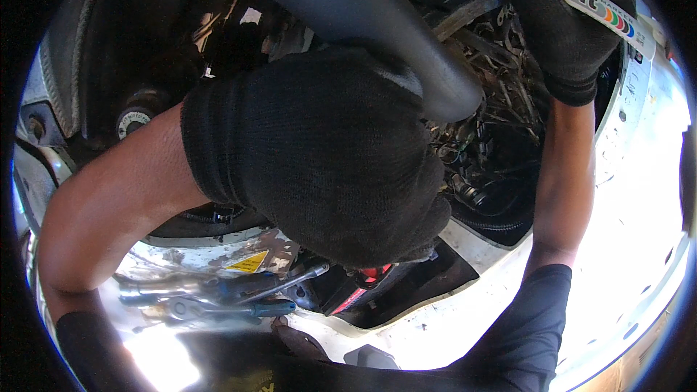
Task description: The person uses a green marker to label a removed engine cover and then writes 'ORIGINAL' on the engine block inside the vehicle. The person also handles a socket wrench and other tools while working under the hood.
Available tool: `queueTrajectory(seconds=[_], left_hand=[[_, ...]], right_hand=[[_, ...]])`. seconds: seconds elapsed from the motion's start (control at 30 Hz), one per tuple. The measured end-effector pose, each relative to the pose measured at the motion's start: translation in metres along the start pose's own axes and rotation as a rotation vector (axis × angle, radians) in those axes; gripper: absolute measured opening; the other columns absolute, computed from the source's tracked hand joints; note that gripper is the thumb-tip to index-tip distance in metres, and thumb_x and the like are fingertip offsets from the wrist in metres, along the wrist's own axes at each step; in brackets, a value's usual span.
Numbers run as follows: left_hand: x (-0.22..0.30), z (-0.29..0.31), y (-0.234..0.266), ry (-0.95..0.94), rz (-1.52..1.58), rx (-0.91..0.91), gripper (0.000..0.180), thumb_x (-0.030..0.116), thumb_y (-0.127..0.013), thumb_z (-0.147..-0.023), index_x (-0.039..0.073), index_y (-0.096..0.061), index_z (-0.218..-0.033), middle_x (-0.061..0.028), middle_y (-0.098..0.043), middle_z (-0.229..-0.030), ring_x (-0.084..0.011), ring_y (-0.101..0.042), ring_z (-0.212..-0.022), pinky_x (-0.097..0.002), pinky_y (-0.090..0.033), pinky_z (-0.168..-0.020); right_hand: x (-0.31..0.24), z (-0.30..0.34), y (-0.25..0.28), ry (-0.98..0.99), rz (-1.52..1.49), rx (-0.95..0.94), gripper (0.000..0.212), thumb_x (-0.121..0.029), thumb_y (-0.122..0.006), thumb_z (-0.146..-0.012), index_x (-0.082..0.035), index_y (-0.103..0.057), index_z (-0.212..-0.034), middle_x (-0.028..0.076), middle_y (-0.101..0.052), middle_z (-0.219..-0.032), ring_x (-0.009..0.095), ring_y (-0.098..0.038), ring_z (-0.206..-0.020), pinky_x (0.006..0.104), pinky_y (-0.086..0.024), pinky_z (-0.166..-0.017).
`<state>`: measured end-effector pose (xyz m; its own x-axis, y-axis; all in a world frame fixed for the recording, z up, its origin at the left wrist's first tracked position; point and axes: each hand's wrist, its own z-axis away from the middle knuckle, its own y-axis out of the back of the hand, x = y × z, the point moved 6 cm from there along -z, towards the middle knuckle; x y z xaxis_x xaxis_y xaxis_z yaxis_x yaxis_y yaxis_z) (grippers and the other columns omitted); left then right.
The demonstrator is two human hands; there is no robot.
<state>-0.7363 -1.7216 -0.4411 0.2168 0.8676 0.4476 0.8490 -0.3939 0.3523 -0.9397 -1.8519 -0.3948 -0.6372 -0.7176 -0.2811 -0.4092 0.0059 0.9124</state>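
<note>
White cylindrical marker pen with a teal end point(595, 4): at upper right, in the black-gloved right hand point(568, 38), fingers closed round the barrel, teal end pointing left.

Location: open vehicle engine bay, dark inside; scuffed white painted metal bodywork point(624, 167) runs along the bottom and right, with strong glare.

Count, left to right: one round black cap point(134, 122); one yellow sticker point(249, 261); at least two hand tools, including a blue-handled tool point(272, 308) and a steel-shafted tool point(283, 285); one black knit-gloved left hand point(334, 152), against one thick curved black hose point(363, 14), its fingers hidden, grip cannot be told; one tangle of thin wiring point(501, 65); one marker.

Markings, left to right: cap, pale ring of small characters, illegible; sticker, print illegible; marker, large dark lettering and a row of coloured ovals.
</note>
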Motion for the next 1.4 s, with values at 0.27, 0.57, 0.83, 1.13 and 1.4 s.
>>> queueTrajectory(seconds=[0.27,0.57,0.83,1.13,1.4], left_hand=[[-0.001,-0.001,0.001,0.005,0.003,0.004,0.014,0.030,-0.078,-0.066,0.021,-0.067,-0.068,0.0059,-0.058,-0.064,-0.0143,-0.062,-0.059,-0.0316,-0.048,-0.055],[0.002,-0.003,0.002,-0.009,-0.014,0.013,0.014,0.030,-0.078,-0.065,0.022,-0.068,-0.068,0.0060,-0.058,-0.064,-0.0143,-0.062,-0.059,-0.0317,-0.048,-0.055],[0.001,0.000,0.002,-0.028,-0.014,0.009,0.013,0.030,-0.077,-0.063,0.021,-0.068,-0.068,0.0061,-0.057,-0.064,-0.0143,-0.062,-0.059,-0.0318,-0.047,-0.054],[0.002,0.000,0.003,-0.028,-0.017,0.022,0.013,0.029,-0.075,-0.062,0.021,-0.067,-0.068,0.0062,-0.056,-0.063,-0.0140,-0.061,-0.059,-0.0316,-0.047,-0.054],[0.001,0.001,0.002,-0.029,-0.008,0.023,0.013,0.028,-0.074,-0.060,0.021,-0.067,-0.068,0.0063,-0.055,-0.063,-0.0138,-0.060,-0.058,-0.0315,-0.046,-0.053]], right_hand=[[0.001,0.002,-0.001,0.004,0.004,-0.004,0.061,-0.014,-0.092,-0.076,0.001,-0.062,-0.126,0.011,-0.072,-0.116,0.019,-0.071,-0.102,0.0335,-0.061,-0.084],[0.011,0.009,-0.007,-0.126,-0.147,0.011,0.062,-0.015,-0.093,-0.075,0.000,-0.062,-0.126,0.012,-0.072,-0.116,0.020,-0.071,-0.103,0.0336,-0.061,-0.084],[-0.005,-0.004,0.001,0.052,0.083,0.008,0.057,-0.015,-0.092,-0.075,-0.001,-0.064,-0.123,0.012,-0.073,-0.114,0.020,-0.071,-0.101,0.0340,-0.061,-0.082],[-0.006,-0.008,0.002,0.063,0.107,0.011,0.055,-0.016,-0.092,-0.076,-0.001,-0.064,-0.121,0.011,-0.073,-0.113,0.020,-0.071,-0.100,0.0343,-0.060,-0.082],[-0.008,-0.008,0.001,0.071,0.136,0.014,0.053,-0.016,-0.092,-0.076,-0.001,-0.065,-0.119,0.011,-0.073,-0.112,0.020,-0.071,-0.099,0.0345,-0.060,-0.081]])
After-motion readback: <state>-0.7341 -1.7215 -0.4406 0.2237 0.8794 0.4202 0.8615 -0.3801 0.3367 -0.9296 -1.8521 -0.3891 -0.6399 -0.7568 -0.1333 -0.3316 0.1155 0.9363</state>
